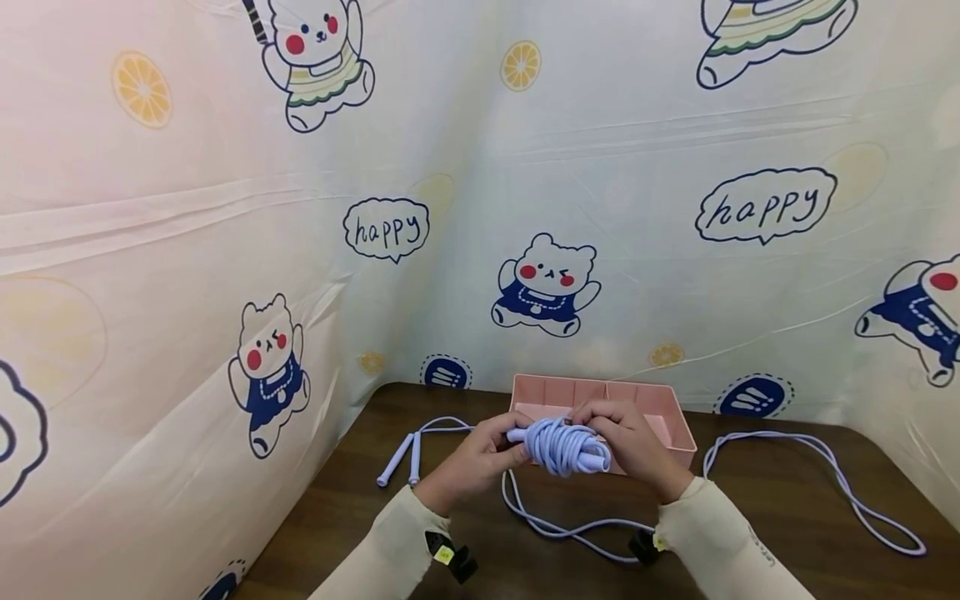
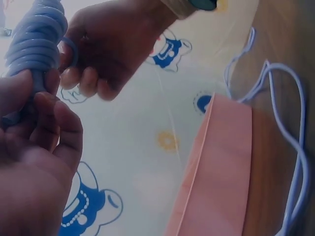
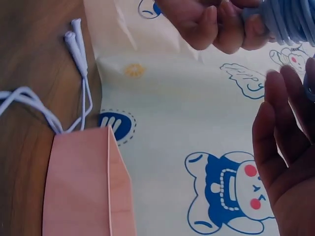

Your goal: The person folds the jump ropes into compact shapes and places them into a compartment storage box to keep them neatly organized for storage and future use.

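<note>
A light-blue jump rope [image 1: 557, 448], wound into a thick bundle round its handles, is held up over the table between both hands. My left hand [image 1: 474, 463] grips a handle end sticking out of the bundle on the left, thumb and fingers closed round it. At the bundle's upper right, the fingers of my right hand [image 1: 628, 440] pinch a strand of its cord. A small loop of cord [image 2: 73, 50] stands out from the coils beside the right fingers in the left wrist view. One more handle end [image 1: 596, 462] pokes out at the bundle's right.
Behind the hands is a pink divided box [image 1: 684, 421] on the dark wooden table [image 1: 720, 533]. Two pale handles [image 1: 405, 457] with cord lie at the left. Loose cord [image 1: 551, 528] crosses the table below the hands, and a long loop [image 1: 840, 479] lies at the right. Patterned cloth hangs around.
</note>
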### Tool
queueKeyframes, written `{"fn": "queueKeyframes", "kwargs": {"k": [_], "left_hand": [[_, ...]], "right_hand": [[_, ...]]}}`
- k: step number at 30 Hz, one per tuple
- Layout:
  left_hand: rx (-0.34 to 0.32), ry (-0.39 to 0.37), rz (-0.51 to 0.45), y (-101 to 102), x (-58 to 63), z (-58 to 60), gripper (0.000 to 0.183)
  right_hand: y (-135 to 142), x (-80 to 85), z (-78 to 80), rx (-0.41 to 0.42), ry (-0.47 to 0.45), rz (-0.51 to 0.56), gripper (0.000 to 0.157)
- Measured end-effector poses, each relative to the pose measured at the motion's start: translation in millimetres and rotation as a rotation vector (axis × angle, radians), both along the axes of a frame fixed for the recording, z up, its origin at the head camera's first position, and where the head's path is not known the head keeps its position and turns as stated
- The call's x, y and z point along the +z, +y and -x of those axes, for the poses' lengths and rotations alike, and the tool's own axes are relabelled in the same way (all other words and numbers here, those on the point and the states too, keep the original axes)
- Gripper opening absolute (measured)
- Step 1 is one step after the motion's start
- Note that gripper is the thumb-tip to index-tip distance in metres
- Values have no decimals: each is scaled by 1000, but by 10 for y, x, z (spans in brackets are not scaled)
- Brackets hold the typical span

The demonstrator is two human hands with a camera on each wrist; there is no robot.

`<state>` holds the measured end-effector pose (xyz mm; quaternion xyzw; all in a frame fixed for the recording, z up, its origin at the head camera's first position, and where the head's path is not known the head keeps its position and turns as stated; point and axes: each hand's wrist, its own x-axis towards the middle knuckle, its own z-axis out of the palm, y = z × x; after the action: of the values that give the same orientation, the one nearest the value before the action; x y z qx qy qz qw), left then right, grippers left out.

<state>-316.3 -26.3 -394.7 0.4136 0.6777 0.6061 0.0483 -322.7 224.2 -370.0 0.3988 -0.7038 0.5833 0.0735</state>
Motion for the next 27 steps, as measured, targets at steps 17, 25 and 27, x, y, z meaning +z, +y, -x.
{"fn": "queueKeyframes", "kwargs": {"k": [17, 25, 27], "left_hand": [[48, -166, -311, 157, -79, -4, 24], [296, -216, -425, 363, -133, 36, 26], [344, -211, -452, 429, -152, 46, 25]], "right_hand": [[-178, -341, 57, 282, -80, 410, 41], [-438, -458, -14, 116, -221, 596, 36], [-518, -453, -31, 65, -256, 684, 36]]}}
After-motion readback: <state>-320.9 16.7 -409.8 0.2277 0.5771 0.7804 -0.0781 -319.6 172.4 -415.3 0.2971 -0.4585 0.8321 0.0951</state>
